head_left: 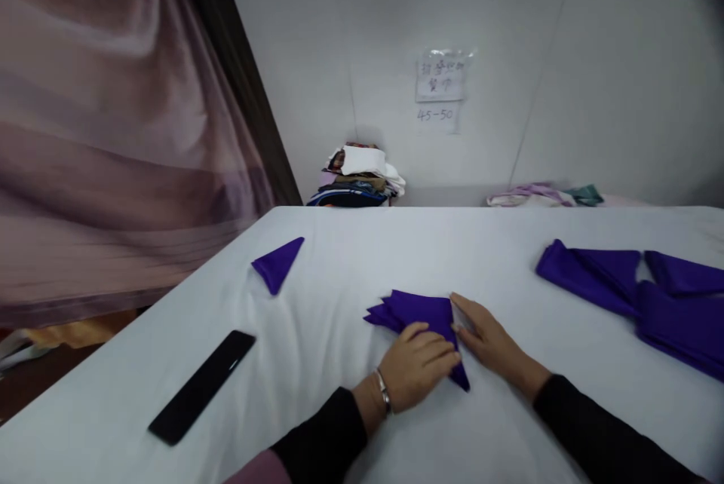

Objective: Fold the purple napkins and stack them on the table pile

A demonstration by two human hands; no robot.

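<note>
A folded purple napkin (421, 310) lies on the white-covered table, with layered points at its left and a narrow tip towards me. My left hand (418, 367), wearing a silver bracelet, rests over its lower part with the fingers laid across the cloth. At the napkin's right edge is my right hand (489, 337), its fingers stretched out and its thumb apart from them. Its fingertips touch the edge near the upper right corner. The undersides of both hands are hidden.
A small folded purple triangle (278, 265) lies at the left, beyond a black phone (204, 386). More folded purple cloths (593, 273) lie at the right. Behind the table's far edge are a pile of fabrics (362, 175) and a wall sign (440, 81). A pink curtain (113, 130) hangs at left.
</note>
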